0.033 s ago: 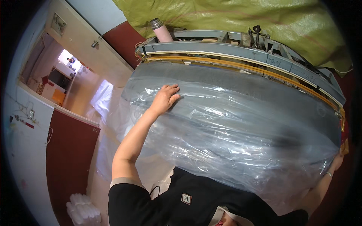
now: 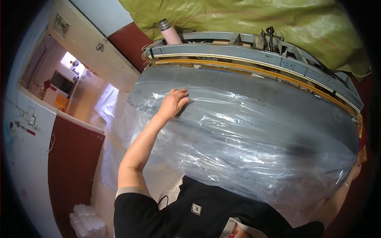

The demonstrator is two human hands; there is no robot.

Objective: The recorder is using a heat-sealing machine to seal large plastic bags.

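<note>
left grip (image 2: 174, 104): unclenched, palm-down on clear film (image 2: 222, 135) over grey table (image 2: 198, 73) | right grip (image 2: 356, 170): film's right edge, can't tell whether pinching | pink flask (image 2: 171, 35): far left

It's a workshop we're seeing, or something very like one: a long metal frame (image 2: 222, 51) is running along the back of a broad grey worktop (image 2: 246, 83), an orange strip (image 2: 222, 64) is edging it, a dark clamp-like fitting (image 2: 270, 37) is jutting up, and clear film (image 2: 238, 135) is spreading wide. Behind, a green tarp (image 2: 246, 18) is draping; at lower left, a white plastic bundle (image 2: 87, 222) is sitting beside a plain red-and-white wall (image 2: 73, 166).
</note>
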